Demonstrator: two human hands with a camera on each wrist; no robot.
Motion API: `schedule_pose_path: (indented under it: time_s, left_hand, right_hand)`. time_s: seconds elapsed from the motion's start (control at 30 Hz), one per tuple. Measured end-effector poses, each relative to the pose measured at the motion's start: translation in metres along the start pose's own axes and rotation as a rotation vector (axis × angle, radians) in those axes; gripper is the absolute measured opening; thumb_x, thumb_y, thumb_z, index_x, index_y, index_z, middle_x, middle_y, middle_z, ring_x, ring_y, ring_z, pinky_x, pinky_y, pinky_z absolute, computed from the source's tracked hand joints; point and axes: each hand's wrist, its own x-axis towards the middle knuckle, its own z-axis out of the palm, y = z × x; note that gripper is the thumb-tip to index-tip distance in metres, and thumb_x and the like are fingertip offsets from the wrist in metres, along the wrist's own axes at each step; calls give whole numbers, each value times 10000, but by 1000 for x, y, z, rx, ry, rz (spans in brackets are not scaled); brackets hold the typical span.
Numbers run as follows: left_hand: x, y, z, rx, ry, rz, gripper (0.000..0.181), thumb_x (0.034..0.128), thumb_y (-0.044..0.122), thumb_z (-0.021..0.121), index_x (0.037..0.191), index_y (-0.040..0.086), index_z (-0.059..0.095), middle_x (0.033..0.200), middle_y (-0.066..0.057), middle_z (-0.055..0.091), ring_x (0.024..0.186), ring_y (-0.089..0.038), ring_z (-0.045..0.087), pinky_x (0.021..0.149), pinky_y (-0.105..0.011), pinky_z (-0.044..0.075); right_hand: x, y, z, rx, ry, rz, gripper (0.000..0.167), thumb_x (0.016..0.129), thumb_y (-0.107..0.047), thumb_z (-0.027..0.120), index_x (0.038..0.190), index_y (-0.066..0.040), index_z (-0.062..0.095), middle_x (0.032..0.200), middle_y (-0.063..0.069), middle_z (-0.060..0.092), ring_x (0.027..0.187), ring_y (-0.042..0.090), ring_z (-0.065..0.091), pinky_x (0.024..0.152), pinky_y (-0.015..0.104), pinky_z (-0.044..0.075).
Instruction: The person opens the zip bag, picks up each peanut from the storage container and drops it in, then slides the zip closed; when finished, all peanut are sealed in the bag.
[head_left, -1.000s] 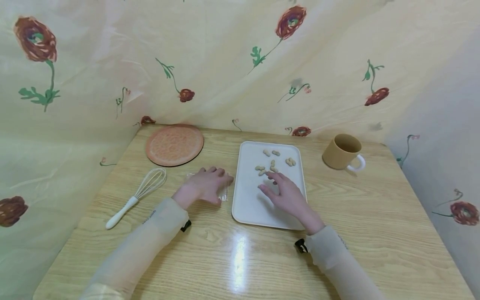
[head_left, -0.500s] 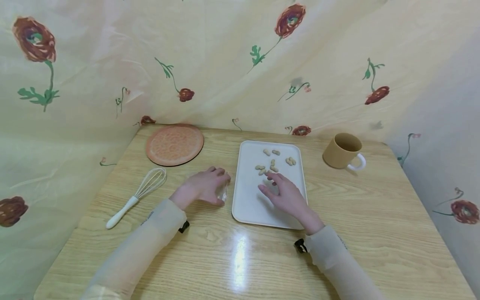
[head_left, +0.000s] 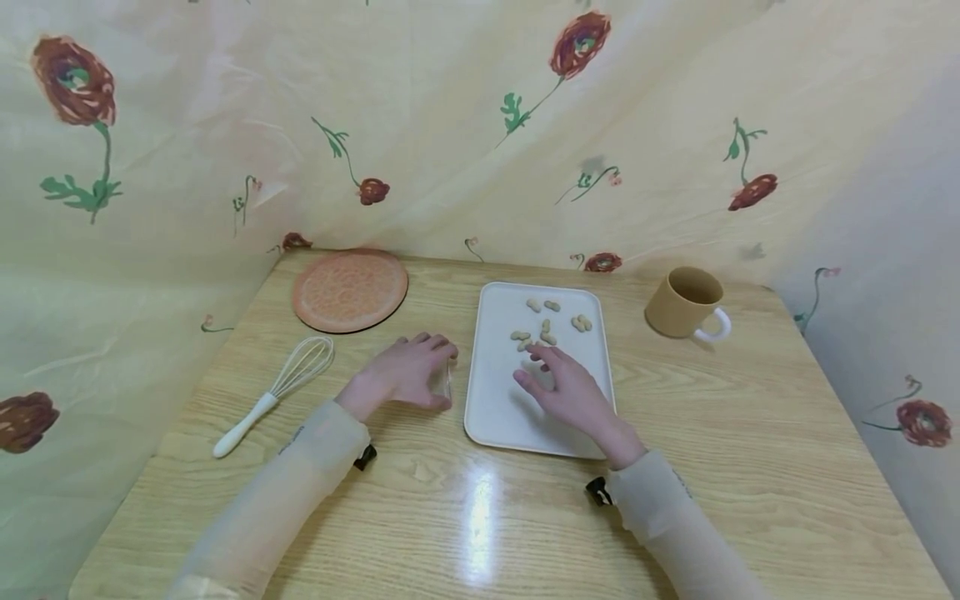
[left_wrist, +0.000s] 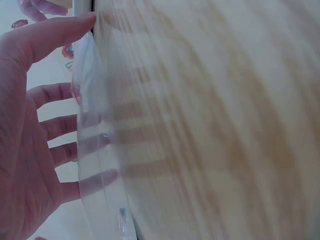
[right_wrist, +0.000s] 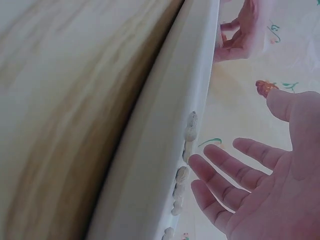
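A clear plastic bag (head_left: 442,384) lies on the table left of the white tray (head_left: 491,408). My left hand (head_left: 405,371) is over it, thumb and fingers spread. In the left wrist view the fingertips touch the bag (left_wrist: 97,155) and some show through it; its far part is hidden under the hand in the head view. Several peanuts (head_left: 549,338) lie on the far half of the tray. Above the tray, my right hand (head_left: 572,396) holds nothing, its fingers loosely extended. Its fingertips are close to the nearest peanuts (right_wrist: 191,127); whether they touch cannot be told.
A white-handled whisk (head_left: 273,396) lies left of my left hand. Behind it is a round orange mat (head_left: 349,290). A tan mug (head_left: 682,304) with a white handle stands at the back right. Floral cloth (head_left: 420,125) hangs behind the wooden table (head_left: 720,433).
My left hand has shifted slightly left, its thumb and fingers a little closer together, and less of the bag shows. The right hand has barely moved; tray and peanuts stay put.
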Motion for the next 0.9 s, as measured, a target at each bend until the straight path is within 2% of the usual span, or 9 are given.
schedule_pose_path:
  time_s: [0.2, 0.43, 0.53, 0.67, 0.9]
  left_hand:
    - [3, 0, -3, -68, 77, 5, 769, 761, 612, 755, 1376, 224, 507, 1440, -4, 456, 1301, -270, 443, 1014, -581, 392]
    - [11, 15, -16, -146, 180, 84, 759, 785, 616, 739, 1365, 181, 517, 1419, -3, 460, 1280, -256, 474, 983, -573, 415]
    - [15, 23, -19, -155, 206, 96, 772, 796, 619, 733, 1383, 173, 504, 1456, -26, 441, 1293, -264, 472, 984, -570, 415]
    - [19, 35, -20, -153, 243, 102, 794, 800, 622, 731, 1411, 177, 487, 1497, -47, 415, 1324, -286, 451, 995, -580, 406]
    - [25, 50, -14, -96, 279, 93, 801, 811, 640, 698, 1443, 211, 459, 1529, -35, 380, 1365, -290, 403, 1035, -559, 373]
  right_hand:
    - [4, -4, 2, 17, -2, -12, 625, 977, -514, 576, 1405, -60, 534, 1316, 127, 614, 1119, 316, 609, 891, 513, 495]
    - [10, -11, 3, 65, 10, -46, 591, 982, -449, 604, 1401, -37, 539, 1283, 145, 629, 1087, 333, 624, 874, 503, 511]
    - [14, -16, 5, 136, 6, -70, 554, 987, -385, 622, 1378, 1, 552, 1258, 179, 636, 1054, 343, 634, 861, 495, 523]
    - [19, -23, 7, 229, 1, -83, 473, 986, -321, 641, 1307, 23, 597, 1173, 156, 667, 997, 305, 653, 838, 450, 538]
    - [24, -28, 12, 296, 6, -81, 348, 981, -280, 653, 1197, -7, 644, 1101, 125, 681, 900, 242, 665, 779, 381, 551]
